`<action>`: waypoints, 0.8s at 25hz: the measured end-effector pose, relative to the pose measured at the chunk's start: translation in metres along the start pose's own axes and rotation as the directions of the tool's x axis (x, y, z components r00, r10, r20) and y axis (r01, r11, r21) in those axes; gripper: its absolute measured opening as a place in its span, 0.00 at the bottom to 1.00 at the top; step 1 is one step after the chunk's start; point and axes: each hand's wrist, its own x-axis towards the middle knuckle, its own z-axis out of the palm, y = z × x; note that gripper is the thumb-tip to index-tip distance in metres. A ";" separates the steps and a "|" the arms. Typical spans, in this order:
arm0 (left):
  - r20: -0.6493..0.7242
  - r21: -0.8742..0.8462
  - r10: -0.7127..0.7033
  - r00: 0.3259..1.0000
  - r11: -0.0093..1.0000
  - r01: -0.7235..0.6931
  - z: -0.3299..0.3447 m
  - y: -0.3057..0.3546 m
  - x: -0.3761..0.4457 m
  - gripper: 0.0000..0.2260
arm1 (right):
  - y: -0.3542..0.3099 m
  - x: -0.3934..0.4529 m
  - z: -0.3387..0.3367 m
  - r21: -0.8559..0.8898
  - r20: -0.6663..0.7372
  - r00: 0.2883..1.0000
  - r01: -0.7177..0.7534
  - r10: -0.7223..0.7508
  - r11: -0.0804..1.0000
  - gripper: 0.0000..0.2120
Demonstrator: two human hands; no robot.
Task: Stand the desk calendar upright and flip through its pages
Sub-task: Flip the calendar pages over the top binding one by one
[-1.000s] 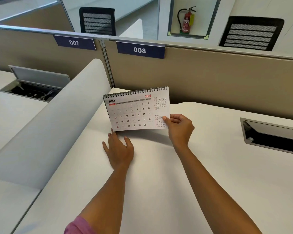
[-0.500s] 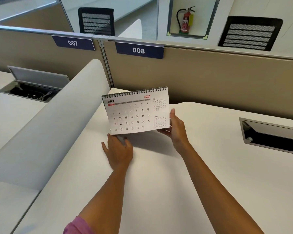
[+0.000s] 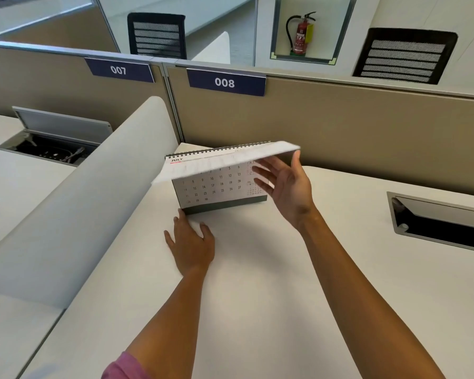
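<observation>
Fire extinguisher (image 3: 301, 34) in wall niche; partition labels 007 (image 3: 118, 70), 008 (image 3: 225, 82).

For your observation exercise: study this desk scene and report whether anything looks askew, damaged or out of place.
Nothing looks damaged or spilled. The desk calendar stands upright on the desk; its JULY page sticks out only because the right hand is lifting it. The left hand lies flat at the base. One cable hatch lid on the neighbouring desk is propped open.
</observation>
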 end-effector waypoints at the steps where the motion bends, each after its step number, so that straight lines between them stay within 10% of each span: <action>1: 0.000 -0.004 -0.003 1.000 1.000 0.003 0.000 0.000 0.000 0.28 | -0.004 0.004 0.002 -0.073 0.010 0.999 0.038 -0.038 0.997 0.33; 9: -0.012 -0.015 -0.020 1.000 1.000 0.020 0.002 -0.001 0.001 0.28 | -0.021 0.027 0.020 -0.725 0.025 0.909 0.303 -0.416 0.619 0.20; 20: -0.014 -0.001 -0.020 1.000 1.000 0.020 0.001 0.002 0.001 0.28 | 0.007 0.035 0.010 -0.950 0.147 0.901 0.243 -0.407 0.196 0.22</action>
